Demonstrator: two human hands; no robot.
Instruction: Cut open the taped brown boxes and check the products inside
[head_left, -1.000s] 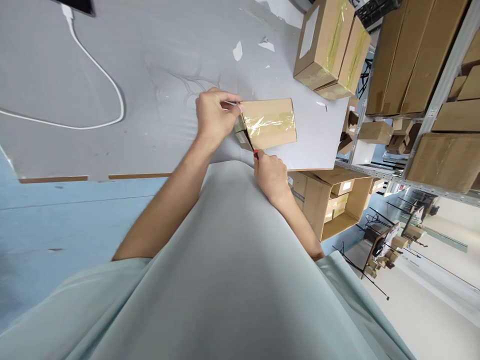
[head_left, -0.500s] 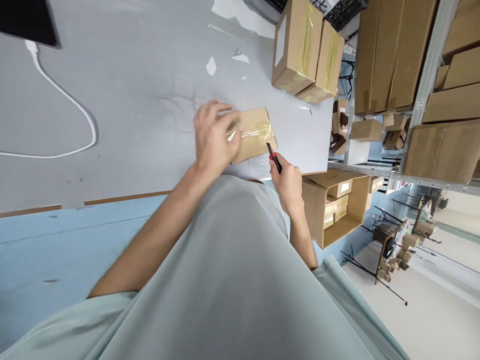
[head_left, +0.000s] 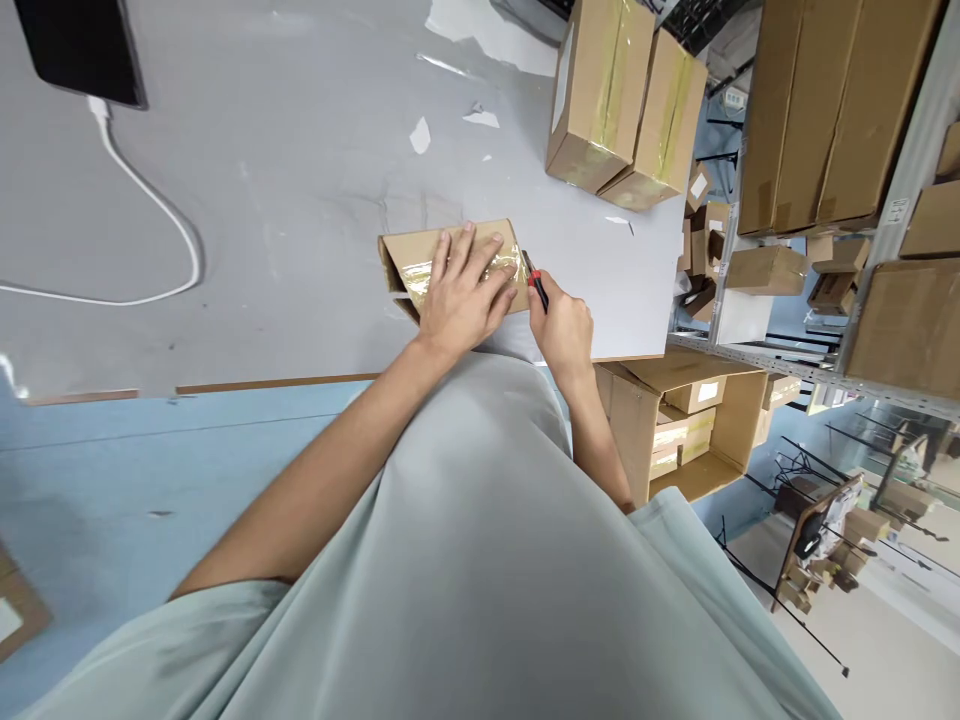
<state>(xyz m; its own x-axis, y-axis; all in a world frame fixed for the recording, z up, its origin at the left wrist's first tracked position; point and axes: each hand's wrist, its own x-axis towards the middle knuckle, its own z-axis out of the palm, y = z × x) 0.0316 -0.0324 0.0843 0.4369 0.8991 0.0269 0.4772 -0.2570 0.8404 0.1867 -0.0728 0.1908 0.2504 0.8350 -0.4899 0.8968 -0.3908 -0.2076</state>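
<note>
A small cardboard box with shiny tape lies near the front edge of the grey table. Its left end gapes open. My left hand rests on top of it, fingers spread and lying flat on the tape. Wrapped round a red and black box cutter, my right hand is at the box's right end. The cutter's blade is at or beside that end; whether it touches the cardboard cannot be made out.
Two taped boxes stand at the back right. A phone with a white cable lies at the left. Below the table's right end is a large open carton holding smaller boxes. Shelves with cartons rise at the right.
My left hand has flattened onto the box, which now shows its open left end. My right hand and the cutter have moved slightly up and left, to the box's right end. The view has shifted.
</note>
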